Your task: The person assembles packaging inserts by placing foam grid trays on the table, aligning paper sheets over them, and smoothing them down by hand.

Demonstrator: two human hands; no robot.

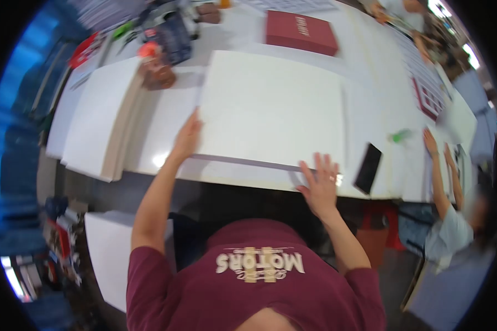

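Observation:
In front of me on the white table lies a large flat white slab, a board or an even stack of sheets; I cannot tell which. My left hand rests along its left edge, fingers stretched out and partly hidden by the angle. At the front right corner, my right hand is spread, its fingertips touching or just over the slab's edge. Neither hand is wrapped round anything. A black phone lies to the right of my right hand.
A stack of white boards stands on the left. A dark red box sits behind the slab. Brown and orange items and a dark blue item crowd the back left. Another person's arms reach over the table's right side.

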